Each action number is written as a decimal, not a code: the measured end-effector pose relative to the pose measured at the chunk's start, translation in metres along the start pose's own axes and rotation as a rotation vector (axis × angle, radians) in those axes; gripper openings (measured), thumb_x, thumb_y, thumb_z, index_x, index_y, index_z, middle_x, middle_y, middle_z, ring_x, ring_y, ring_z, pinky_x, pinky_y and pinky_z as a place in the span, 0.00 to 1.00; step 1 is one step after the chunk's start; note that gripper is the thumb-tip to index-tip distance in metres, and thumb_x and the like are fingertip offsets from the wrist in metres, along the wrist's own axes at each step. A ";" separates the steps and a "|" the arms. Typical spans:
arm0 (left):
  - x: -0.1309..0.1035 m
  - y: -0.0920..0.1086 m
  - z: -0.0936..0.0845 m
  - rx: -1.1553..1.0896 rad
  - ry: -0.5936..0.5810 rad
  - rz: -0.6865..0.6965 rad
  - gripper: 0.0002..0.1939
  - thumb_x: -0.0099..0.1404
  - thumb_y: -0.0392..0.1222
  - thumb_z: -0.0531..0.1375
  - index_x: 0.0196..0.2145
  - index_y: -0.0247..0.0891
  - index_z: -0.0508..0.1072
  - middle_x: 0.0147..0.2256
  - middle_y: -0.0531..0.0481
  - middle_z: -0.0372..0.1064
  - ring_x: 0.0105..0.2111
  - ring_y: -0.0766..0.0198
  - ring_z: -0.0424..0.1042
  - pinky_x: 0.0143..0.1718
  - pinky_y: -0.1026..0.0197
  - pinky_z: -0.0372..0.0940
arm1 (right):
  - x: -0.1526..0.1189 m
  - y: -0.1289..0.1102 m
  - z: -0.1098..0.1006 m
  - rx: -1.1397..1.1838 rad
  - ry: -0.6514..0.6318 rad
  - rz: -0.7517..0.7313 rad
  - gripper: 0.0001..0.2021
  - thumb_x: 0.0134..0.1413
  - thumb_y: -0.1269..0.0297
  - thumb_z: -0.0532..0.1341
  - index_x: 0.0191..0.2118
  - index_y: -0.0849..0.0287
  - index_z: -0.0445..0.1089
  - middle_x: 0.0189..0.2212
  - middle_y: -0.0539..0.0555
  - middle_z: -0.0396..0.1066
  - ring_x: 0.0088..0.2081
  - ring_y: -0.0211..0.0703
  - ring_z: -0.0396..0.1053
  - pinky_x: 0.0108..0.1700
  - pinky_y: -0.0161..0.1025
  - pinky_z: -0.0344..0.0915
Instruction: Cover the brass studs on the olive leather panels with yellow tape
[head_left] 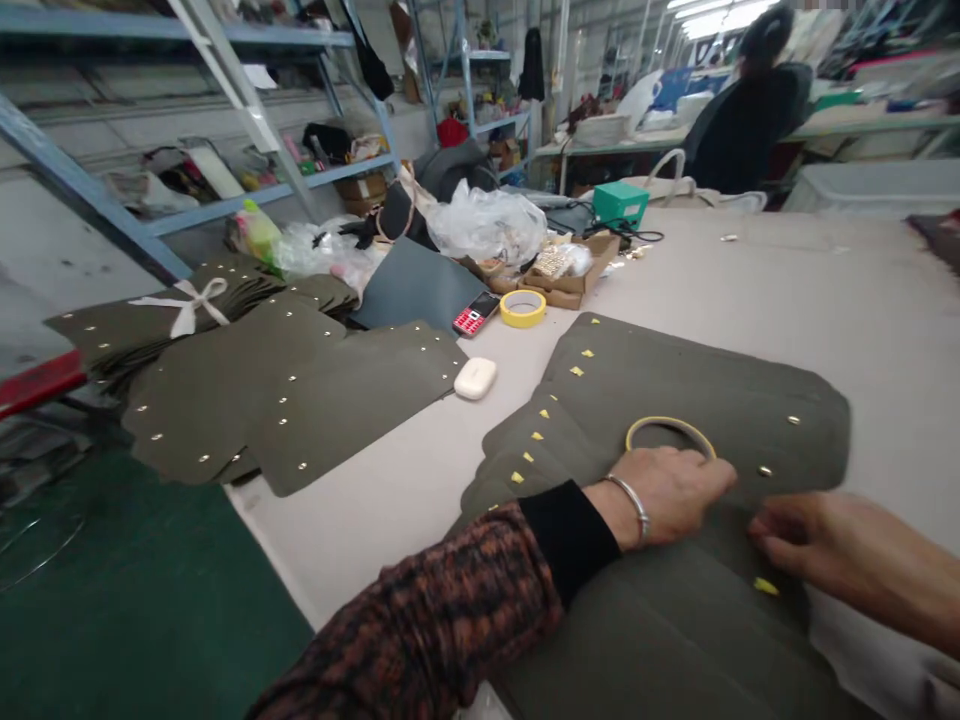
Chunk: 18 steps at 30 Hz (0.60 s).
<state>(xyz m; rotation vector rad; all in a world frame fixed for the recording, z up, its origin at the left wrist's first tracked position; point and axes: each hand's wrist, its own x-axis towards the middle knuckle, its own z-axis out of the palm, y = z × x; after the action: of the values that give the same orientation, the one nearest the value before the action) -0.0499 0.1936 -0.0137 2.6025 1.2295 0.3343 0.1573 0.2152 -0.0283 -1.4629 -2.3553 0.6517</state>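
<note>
My left hand (pixel 671 495), with a silver bangle at the wrist, is closed on a thin roll of yellow tape (pixel 664 422). Below it spread overlapping olive-grey sheet pieces (pixel 690 375). Small bits of yellow tape (pixel 537 436) sit in a line along their left edges. Two metal studs (pixel 793 420) show on the top piece. Beside the left hand, my right hand (pixel 821 535) has its fingers pressed together over the pieces; whatever they pinch is hidden. Another yellow tape bit (pixel 766 586) lies just under the right hand.
More studded pieces (pixel 352 400) lie at the left, near a bundle tied with white ribbon (pixel 191 305). A white case (pixel 475 379), a phone (pixel 477 314), a thicker tape roll (pixel 523 308) and a cardboard tray (pixel 562 290) stand farther back. A person (pixel 750 110) sits beyond the table.
</note>
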 end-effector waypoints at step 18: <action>0.013 0.023 -0.058 -0.125 0.371 0.059 0.21 0.68 0.36 0.51 0.58 0.39 0.56 0.43 0.50 0.72 0.39 0.65 0.73 0.41 0.64 0.66 | -0.041 -0.028 -0.029 0.097 0.091 0.043 0.12 0.52 0.70 0.56 0.43 0.57 0.71 0.35 0.53 0.76 0.36 0.43 0.73 0.39 0.37 0.65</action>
<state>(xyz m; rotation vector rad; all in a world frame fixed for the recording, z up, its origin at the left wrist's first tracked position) -0.0429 0.1960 0.0496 2.5450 1.1931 0.9094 0.1673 0.1742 0.0112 -1.4727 -2.1982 0.6844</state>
